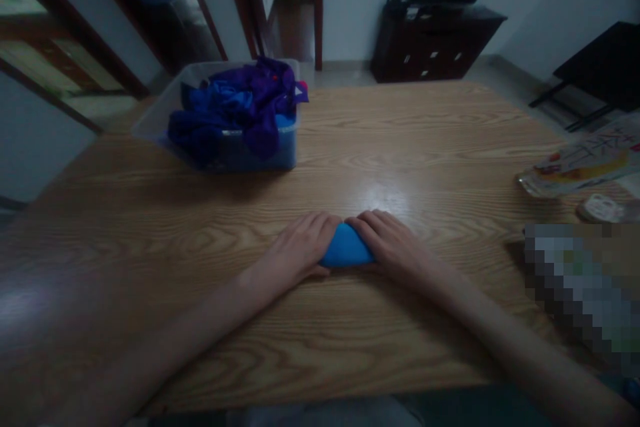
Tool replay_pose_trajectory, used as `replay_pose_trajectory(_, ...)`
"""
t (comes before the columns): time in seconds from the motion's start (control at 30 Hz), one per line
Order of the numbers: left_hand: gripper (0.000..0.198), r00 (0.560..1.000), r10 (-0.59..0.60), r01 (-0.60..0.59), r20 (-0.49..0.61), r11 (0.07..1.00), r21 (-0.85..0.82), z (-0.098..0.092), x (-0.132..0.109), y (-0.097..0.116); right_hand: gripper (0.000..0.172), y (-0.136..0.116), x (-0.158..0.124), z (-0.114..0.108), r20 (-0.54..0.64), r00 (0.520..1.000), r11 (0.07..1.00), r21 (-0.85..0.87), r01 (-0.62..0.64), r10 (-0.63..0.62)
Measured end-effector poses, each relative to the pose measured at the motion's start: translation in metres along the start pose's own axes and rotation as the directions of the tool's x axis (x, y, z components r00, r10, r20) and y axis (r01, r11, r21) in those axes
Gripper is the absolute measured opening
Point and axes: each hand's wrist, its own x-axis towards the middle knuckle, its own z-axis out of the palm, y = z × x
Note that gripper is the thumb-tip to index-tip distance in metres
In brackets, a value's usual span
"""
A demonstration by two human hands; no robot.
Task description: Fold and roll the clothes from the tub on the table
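Both of my hands close around a smooth, bright blue roll (347, 246) low over the middle of the wooden table. My left hand (309, 240) wraps its left end, thumb on the near side and fingers over the top. At the right end, my right hand (390, 237) grips it the same way. The fingers hide both ends of the roll, and I cannot tell for certain whether it is folded cloth. Beyond it, to the left, a clear plastic bin (295, 147) holds crumpled blue and purple satiny cloth (240, 103).
The wooden table (425, 140) fills the foreground. On its right side lie a printed plastic bag (580, 163), a small roundish white item (603, 208) and a pixelated box-like object (575, 280). A dark cabinet (435, 43) stands against the far wall.
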Motion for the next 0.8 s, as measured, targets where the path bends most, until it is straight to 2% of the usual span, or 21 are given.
replay_pose_trajectory(0.07,0.09,1.0,0.023,-0.023,-0.003,1.0,-0.007,0.001,0.0,-0.004,0.051,0.002,-0.001,-0.001,-0.019,1.0,1.0,-0.003,-0.001,0.001)
replay_pose_trajectory(0.2,0.086,0.996,0.084,-0.085,-0.015,0.995,-0.048,0.004,0.0,-0.014,0.062,0.002,-0.003,-0.003,-0.053,0.998,0.999,-0.003,0.033,-0.033)
replay_pose_trajectory(0.3,0.078,0.991,0.128,-0.129,-0.029,0.99,-0.057,0.005,-0.001,-0.018,0.061,0.001,-0.003,-0.003,-0.07,0.996,0.998,-0.019,0.06,-0.062)
replay_pose_trajectory(0.4,0.076,0.994,0.1,-0.102,-0.033,0.993,-0.054,0.004,-0.002,-0.016,0.059,0.0,-0.003,-0.002,-0.082,0.996,0.999,-0.013,0.043,-0.044)
replay_pose_trajectory(0.53,0.084,0.999,0.032,-0.032,0.0,0.994,-0.104,-0.001,-0.003,-0.011,0.067,0.004,-0.002,0.0,-0.074,0.997,1.0,0.017,0.001,0.0)
replay_pose_trajectory(0.67,0.093,0.999,0.029,-0.022,0.044,0.986,-0.163,-0.006,-0.007,-0.016,0.055,0.01,-0.004,-0.005,-0.071,0.997,0.998,0.045,0.04,-0.036)
replay_pose_trajectory(0.8,0.094,0.991,0.119,-0.105,0.059,0.975,-0.196,-0.005,-0.008,-0.03,0.05,0.011,-0.003,-0.011,-0.096,0.993,0.997,0.032,0.067,-0.064)
